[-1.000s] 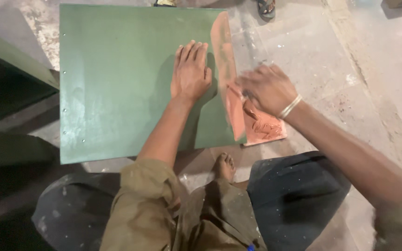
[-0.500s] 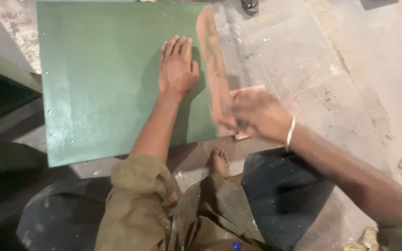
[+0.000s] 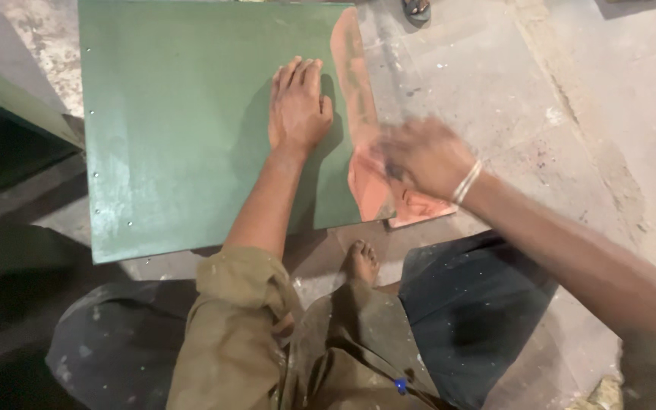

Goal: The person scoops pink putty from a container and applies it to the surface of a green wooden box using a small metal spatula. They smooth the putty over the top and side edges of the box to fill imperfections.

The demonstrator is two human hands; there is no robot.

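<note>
**Sanding the panel's bare edge**

The green panel [image 3: 191, 129] lies flat on the floor. The left hand [image 3: 296, 106] presses on it, fingers spread flat. The blurred right hand [image 3: 419, 156] pinches reddish sandpaper [image 3: 419, 209] at the panel's right edge, whose bare strip [image 3: 354, 83] runs away from the person.

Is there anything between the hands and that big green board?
Nothing visible. The left hand lies flat on the green board. The blurred right hand is at the board's orange edge strip, over an orange sheet; what it grips is unclear.
</note>
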